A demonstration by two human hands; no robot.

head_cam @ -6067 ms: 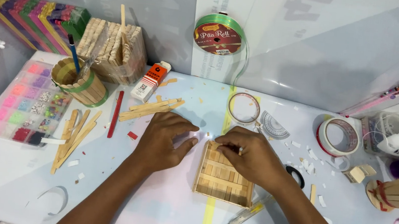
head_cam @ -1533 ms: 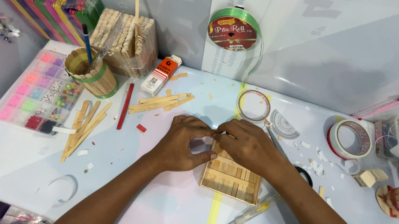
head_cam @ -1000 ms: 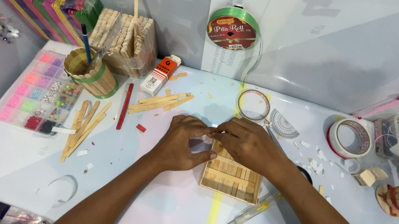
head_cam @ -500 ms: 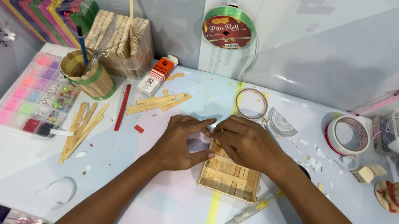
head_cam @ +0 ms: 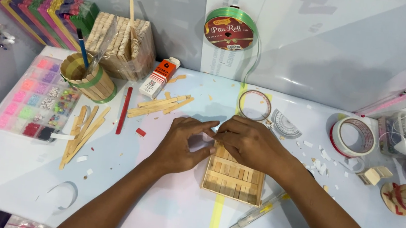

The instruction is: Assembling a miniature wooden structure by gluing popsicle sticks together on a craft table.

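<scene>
Grip first: both hands meet at centre frame, fingertips pinched together over the far edge of the stick tray (head_cam: 233,178). Left hand (head_cam: 183,144) curls, thumb and forefinger closed toward the right hand (head_cam: 249,145); something small and pale sits between the fingers, too small to tell what it is. Right hand lies over the tray's upper edge, fingers bent down, clenched on the same small bit as far as I can judge.

Head view: the tray, a shallow box of flat wooden sticks, rests on the bench (head_cam: 16,170) just below centre, partly under the right hand. Loose sticks (head_cam: 159,105) lie above and left of the hands; another pile (head_cam: 82,129) at left. Red stick (head_cam: 123,110) between them. Glue bottle (head_cam: 159,78) upper left, green ribbon roll (head_cam: 230,29) top centre, tape roll (head_cam: 354,136) at right.

Step in hand, by my reading: fitting a small piece to the tray's far rim. Next move calls for steady pressing along that edge without shifting the tray.

Against the earlier frames: hands hold the same spot over the tray's upper edge; the tray has not moved on the bench. Only the camera angle drifts slightly.
</scene>
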